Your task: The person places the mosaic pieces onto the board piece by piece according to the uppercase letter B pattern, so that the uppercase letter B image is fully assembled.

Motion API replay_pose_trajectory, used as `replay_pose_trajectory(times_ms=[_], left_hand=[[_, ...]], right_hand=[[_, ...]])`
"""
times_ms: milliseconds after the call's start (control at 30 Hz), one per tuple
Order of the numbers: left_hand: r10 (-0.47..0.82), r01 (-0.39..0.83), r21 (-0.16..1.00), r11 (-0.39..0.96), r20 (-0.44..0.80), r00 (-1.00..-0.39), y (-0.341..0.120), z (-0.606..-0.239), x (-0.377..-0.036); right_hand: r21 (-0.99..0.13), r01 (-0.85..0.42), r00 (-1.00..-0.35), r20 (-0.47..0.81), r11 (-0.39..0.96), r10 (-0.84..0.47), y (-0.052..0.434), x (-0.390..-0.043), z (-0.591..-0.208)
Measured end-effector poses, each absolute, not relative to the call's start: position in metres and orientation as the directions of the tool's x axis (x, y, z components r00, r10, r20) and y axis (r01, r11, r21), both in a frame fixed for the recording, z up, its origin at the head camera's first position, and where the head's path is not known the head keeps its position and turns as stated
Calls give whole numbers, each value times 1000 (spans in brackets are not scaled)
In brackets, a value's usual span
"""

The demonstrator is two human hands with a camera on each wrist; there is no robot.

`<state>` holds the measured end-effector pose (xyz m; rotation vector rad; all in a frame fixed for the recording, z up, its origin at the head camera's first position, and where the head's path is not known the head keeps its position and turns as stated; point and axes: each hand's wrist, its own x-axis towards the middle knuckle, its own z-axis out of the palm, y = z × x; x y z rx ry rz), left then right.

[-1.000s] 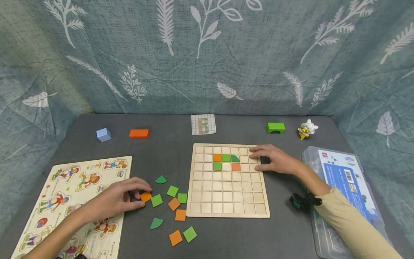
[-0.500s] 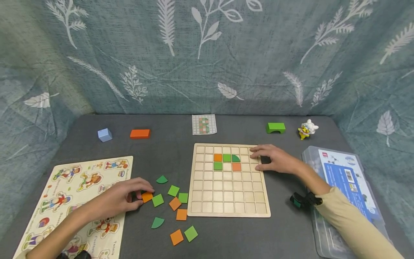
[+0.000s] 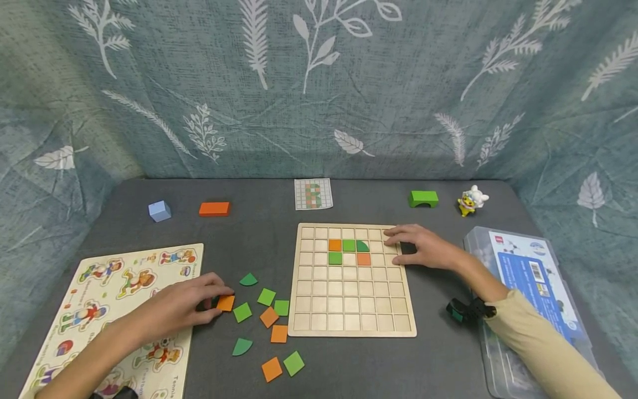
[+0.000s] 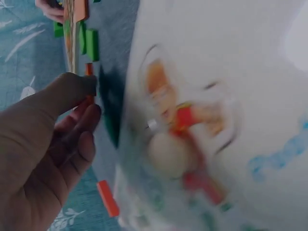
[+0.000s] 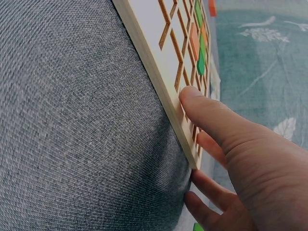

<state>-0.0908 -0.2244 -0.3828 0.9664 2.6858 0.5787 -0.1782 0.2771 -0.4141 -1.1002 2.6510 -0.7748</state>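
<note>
Two hands work at a grey table: the left hand (image 3: 186, 303) pinches an orange square tile (image 3: 226, 302) between curled fingertips and thumb, low on the tabletop just right of a picture puzzle board (image 3: 114, 310). The left wrist view confirms the pinch, showing the thumb and fingers (image 4: 89, 113) closed on the tile's thin orange edge, a detail the head view only hints at, though that close view is badly blurred and renders the puzzle board as a smear of colour. The right hand (image 3: 423, 246) lies with fingers nearly straight on the upper right corner of a wooden grid board (image 3: 351, 310); the right wrist view shows what the head view cannot, the thumb (image 5: 202, 108) pressing on the board's rim while the other fingers reach past the corner. Five tiles sit in the grid's upper rows, orange and green. Loose green and orange tiles (image 3: 271, 316) lie scattered between the left hand and the grid board. Farther back stand a blue cube (image 3: 159, 211), an orange block (image 3: 214, 209), a pattern card (image 3: 313, 194), a green arch block (image 3: 423, 198) and a small figurine (image 3: 471, 200). A clear plastic box (image 3: 528, 277) rests at the right edge.
</note>
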Motion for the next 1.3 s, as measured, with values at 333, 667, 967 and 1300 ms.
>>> replay_pose_trajectory(times_ms=[333,667,967,1300], left_hand=[[686,686,427,589,183,-704,-185,-365,-118],[825,786,362,501,75,-560,-95,-374,-148],[877,870,196,453,76,-474,-56,-388,-155],[915,909,148,389,54,-401,-46,-387,-157]], right_hand=[[-534,-558,-736,-36,636,-676,278,-180,-412],[-534,-571,-730,-17,623,-683,279,-181,-412],[-532,-565,-732,-30,631,-680,277,-180,-414],[-532,-579,-727,-7,619,-686,277,-180,-415]])
